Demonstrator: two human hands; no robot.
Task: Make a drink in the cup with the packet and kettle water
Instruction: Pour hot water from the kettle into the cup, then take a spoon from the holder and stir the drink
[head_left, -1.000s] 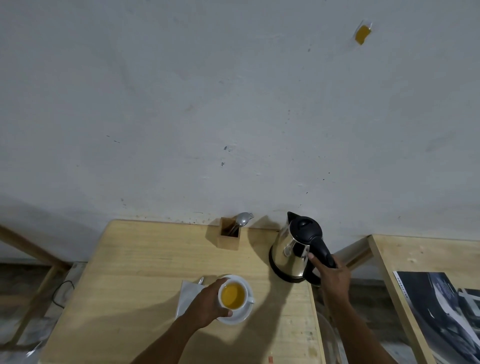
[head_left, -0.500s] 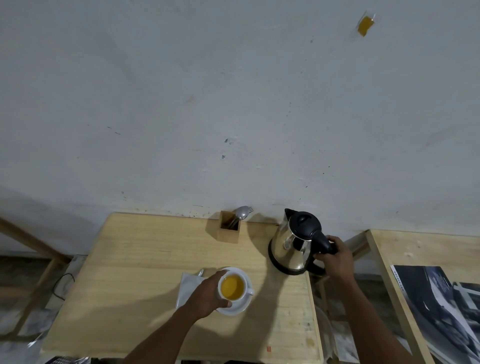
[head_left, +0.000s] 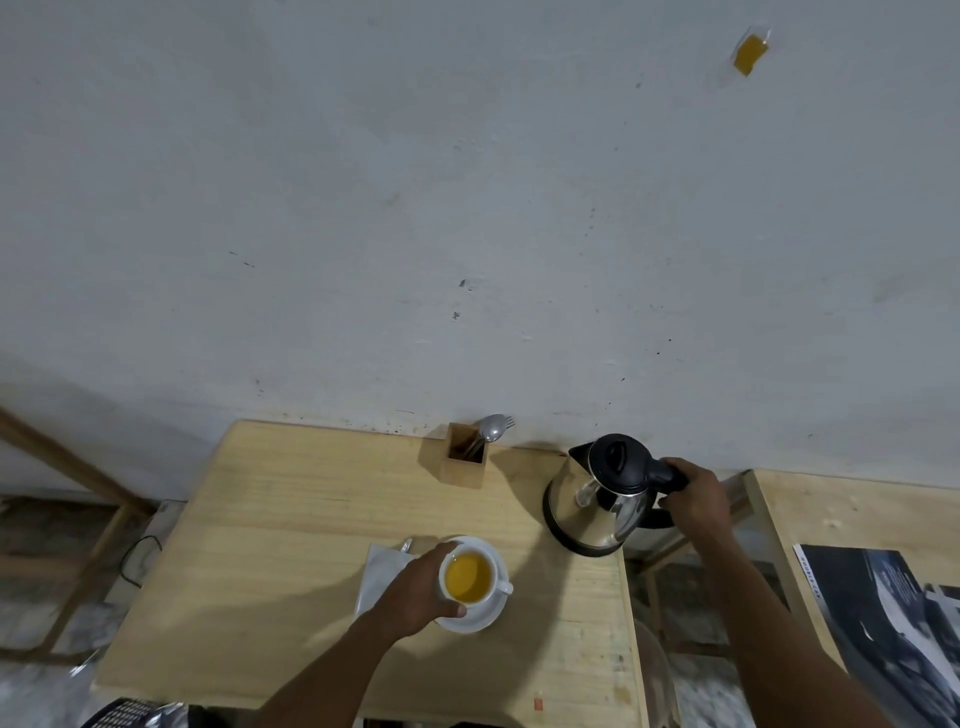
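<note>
I've got the white cup (head_left: 469, 576) sitting on its saucer (head_left: 480, 616) near the front of the wooden table (head_left: 280, 545), filled with yellow-orange liquid. My left hand (head_left: 415, 592) wraps the cup's left side, fingers curled around the rim and wall. A white napkin (head_left: 379, 571) lies just beside the saucer, partly under that hand. Off to the right, the steel kettle (head_left: 597, 499) stands upright at the table's edge, and my right hand (head_left: 693, 499) grips its black handle. Behind, a wooden holder (head_left: 465, 460) with a spoon (head_left: 491, 428) stands by the wall.
</note>
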